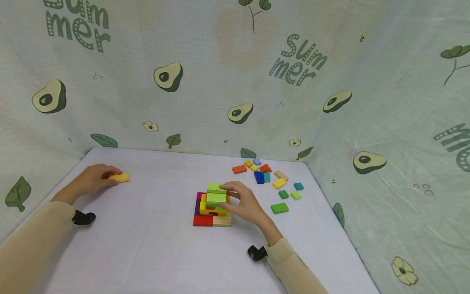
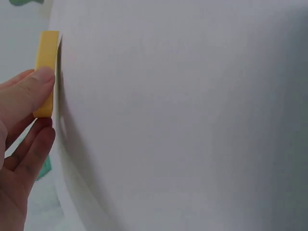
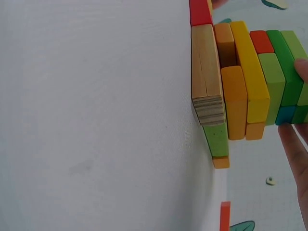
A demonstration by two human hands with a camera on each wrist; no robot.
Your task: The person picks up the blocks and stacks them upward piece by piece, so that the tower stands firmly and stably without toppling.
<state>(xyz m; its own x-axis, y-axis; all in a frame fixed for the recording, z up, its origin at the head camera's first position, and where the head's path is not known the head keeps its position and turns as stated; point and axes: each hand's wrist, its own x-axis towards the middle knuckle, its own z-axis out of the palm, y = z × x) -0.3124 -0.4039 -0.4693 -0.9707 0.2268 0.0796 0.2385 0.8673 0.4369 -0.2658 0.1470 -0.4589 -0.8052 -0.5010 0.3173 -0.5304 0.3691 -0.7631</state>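
My left hand (image 1: 97, 179) pinches a yellow block (image 1: 120, 177) between thumb and fingers at the table's left side. In the left wrist view, the yellow block (image 2: 47, 55) is long and rounded at its edges. At the middle stands a layered tower of coloured wooden blocks (image 1: 203, 221), with two light green blocks (image 1: 216, 199) on top. My right hand (image 1: 243, 203) spans the tower's upper right side with thumb and fingers. The right wrist view shows the tower (image 3: 207, 62) sideways, with red, natural wood, orange, yellow, green and teal layers; its top is partly hidden by fingertips.
Several loose blocks lie at the back right, among them a dark blue block (image 1: 258, 177), an orange block (image 1: 239, 169) and a green block (image 1: 280, 208). The white-covered table (image 1: 147, 245) meets a printed cloth (image 1: 205, 134) at its back and sides.
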